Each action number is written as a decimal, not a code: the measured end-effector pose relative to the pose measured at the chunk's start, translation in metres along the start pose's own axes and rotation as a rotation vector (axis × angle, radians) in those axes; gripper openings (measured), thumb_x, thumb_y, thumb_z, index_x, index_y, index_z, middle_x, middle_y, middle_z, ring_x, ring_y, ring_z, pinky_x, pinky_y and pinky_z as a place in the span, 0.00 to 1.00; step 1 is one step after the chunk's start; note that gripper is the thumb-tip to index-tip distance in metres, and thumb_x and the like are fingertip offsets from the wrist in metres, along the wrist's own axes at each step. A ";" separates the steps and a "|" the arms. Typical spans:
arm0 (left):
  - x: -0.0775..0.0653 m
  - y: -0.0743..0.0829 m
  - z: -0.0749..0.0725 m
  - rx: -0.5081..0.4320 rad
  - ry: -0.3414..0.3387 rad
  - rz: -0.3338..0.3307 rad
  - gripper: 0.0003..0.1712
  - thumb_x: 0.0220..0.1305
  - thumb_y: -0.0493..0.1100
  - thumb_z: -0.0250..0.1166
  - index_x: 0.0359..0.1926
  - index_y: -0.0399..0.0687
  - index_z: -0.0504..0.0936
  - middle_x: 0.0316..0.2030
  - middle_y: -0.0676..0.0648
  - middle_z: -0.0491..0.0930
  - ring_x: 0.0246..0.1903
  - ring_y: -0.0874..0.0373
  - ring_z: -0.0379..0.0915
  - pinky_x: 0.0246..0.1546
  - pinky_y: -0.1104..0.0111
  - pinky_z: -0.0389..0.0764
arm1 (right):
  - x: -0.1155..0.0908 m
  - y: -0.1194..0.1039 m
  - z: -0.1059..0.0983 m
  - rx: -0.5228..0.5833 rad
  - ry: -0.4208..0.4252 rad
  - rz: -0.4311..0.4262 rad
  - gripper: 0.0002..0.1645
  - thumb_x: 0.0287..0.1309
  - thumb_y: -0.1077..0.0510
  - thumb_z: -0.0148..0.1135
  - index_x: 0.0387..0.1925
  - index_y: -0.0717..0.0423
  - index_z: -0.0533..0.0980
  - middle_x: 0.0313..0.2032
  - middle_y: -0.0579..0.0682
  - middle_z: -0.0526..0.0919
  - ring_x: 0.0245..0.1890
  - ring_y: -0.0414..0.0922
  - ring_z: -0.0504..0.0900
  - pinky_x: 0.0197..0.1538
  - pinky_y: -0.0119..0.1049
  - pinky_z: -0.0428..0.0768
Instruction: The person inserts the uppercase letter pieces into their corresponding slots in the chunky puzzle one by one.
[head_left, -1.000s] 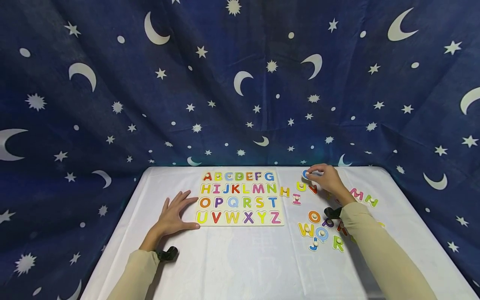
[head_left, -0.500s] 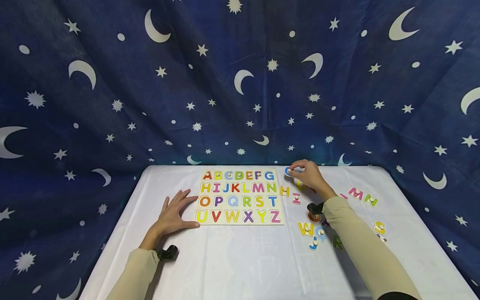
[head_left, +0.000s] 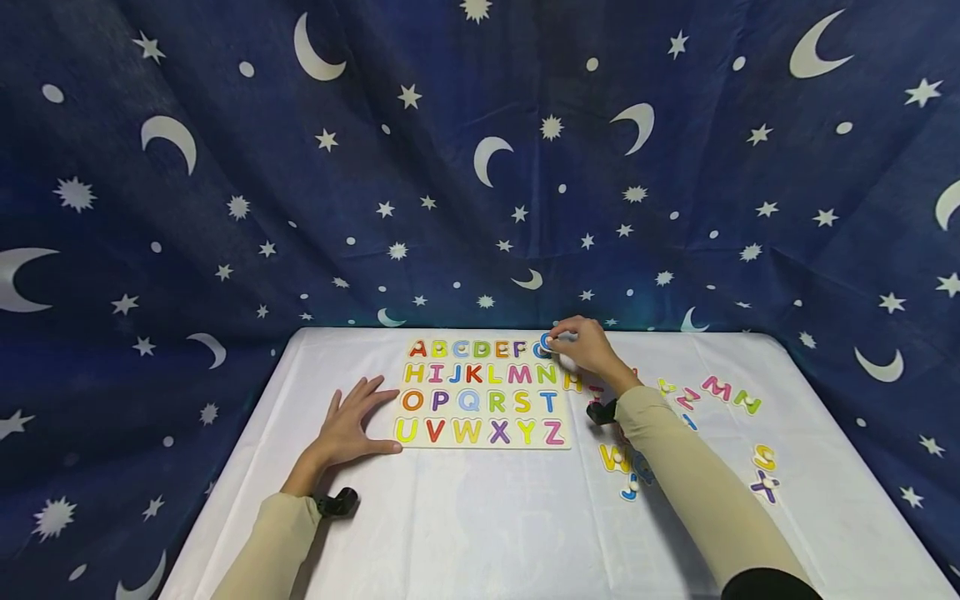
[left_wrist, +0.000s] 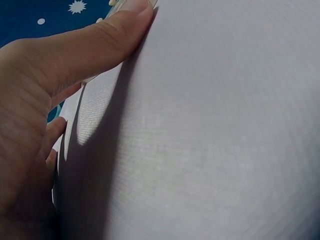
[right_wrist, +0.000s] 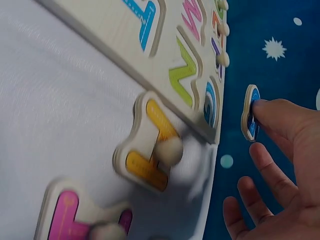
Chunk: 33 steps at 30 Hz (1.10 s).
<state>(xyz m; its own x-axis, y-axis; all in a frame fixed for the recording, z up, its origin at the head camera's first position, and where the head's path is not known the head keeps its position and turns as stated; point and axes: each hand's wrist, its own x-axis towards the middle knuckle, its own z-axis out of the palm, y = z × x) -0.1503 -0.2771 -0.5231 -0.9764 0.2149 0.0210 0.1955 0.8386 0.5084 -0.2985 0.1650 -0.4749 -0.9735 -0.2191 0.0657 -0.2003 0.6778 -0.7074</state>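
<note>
Blue letter G piece [head_left: 545, 341], held tilted at the far right corner of the alphabet board [right_wrist: 102, 32], apart from its printed G recess [right_wrist: 210, 106]. Your right grip [head_left: 592, 346] pinches it between thumb and finger. It should handle as light, stiff wood, smooth but not fragile; take it by its knob, if it matches the one on the neighbouring H piece [right_wrist: 144, 145], for a clear underside. Your left grip [head_left: 343, 435] spreads, thumb and finger touching the board's left edge on the cloth-covered bench [head_left: 480, 533].
</note>
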 end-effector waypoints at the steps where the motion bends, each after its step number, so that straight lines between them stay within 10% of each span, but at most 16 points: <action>1: 0.000 0.000 0.000 -0.001 -0.002 -0.001 0.56 0.38 0.68 0.81 0.70 0.59 0.75 0.78 0.40 0.57 0.79 0.38 0.40 0.74 0.34 0.29 | 0.001 -0.001 0.002 -0.005 -0.002 -0.008 0.10 0.63 0.55 0.71 0.43 0.56 0.88 0.59 0.60 0.81 0.60 0.61 0.74 0.66 0.61 0.70; 33: -0.001 0.000 0.001 0.010 0.009 0.022 0.56 0.38 0.69 0.82 0.70 0.58 0.75 0.78 0.40 0.57 0.79 0.37 0.41 0.74 0.33 0.31 | 0.010 0.007 0.026 -0.005 -0.040 0.071 0.09 0.64 0.54 0.71 0.41 0.54 0.88 0.61 0.61 0.79 0.69 0.61 0.65 0.73 0.62 0.61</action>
<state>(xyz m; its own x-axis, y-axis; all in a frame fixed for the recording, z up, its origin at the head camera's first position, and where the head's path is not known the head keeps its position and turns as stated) -0.1494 -0.2770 -0.5238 -0.9725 0.2292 0.0401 0.2183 0.8386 0.4992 -0.3064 0.1497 -0.4978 -0.9801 -0.1981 -0.0124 -0.1318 0.6959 -0.7060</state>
